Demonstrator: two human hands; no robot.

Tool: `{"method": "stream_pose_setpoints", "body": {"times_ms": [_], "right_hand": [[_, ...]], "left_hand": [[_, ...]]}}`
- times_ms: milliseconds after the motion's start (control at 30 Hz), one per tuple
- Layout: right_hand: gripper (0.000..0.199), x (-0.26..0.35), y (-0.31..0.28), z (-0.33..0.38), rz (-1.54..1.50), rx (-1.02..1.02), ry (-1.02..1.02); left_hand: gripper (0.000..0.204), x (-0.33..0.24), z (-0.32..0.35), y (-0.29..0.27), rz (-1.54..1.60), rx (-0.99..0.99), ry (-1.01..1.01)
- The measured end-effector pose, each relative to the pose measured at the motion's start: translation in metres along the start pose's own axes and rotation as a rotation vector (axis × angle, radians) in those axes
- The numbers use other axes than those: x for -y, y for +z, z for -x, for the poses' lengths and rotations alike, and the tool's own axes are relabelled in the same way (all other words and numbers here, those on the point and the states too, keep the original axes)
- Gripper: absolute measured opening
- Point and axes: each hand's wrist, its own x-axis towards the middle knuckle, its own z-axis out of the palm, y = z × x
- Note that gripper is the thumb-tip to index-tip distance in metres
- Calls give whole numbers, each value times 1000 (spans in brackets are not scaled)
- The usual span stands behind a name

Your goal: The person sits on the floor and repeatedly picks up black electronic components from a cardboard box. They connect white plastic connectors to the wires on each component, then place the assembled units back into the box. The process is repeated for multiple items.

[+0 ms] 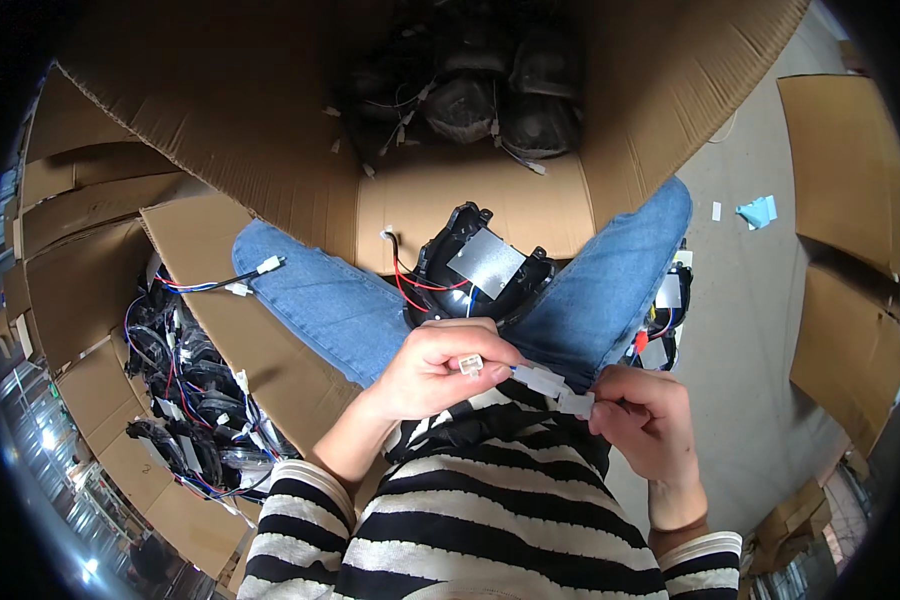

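A black curved plastic housing (432,262) with a flat silver metal plate (486,262) rests between my thighs, its red, black and blue wires showing. My left hand (435,372) is closed in a pinch just below the housing, with a small white wire connector (470,365) at its fingertips. My right hand (645,415) pinches another white connector (574,402). Between the hands a white connector piece (538,380) lies in line with that one; I cannot tell whether the two are fully joined. A loose plug on a black lead (390,234) sticks up from the housing's left side.
Ahead stands a large open cardboard box (470,195) with several dark bagged parts (460,108) inside. At left, another box (210,290) holds several black housings with wires (195,385). More housings (670,292) lie beyond my right leg. Cardboard sheets (850,160) and a blue scrap (758,212) are at right.
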Motion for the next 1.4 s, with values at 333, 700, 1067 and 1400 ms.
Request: {"method": "stream_pose_setpoints", "body": {"times_ms": [333,700,1067,1400], "right_hand": [[5,4,-5,-8,296,-19,-111],[6,-1,-2,-24,439,-266,-210],[3,-2,-11,-29,202,-220,-149],[10,-39,-43,0,11,-328,-33]], "left_hand": [[9,0,-5,-3,-82,56,79],[9,0,-19,-6,-118,32,-32],[8,-17,-21,-5,-64,-158,-51],[26,-185,182,-55,-513,-1111,348]]}}
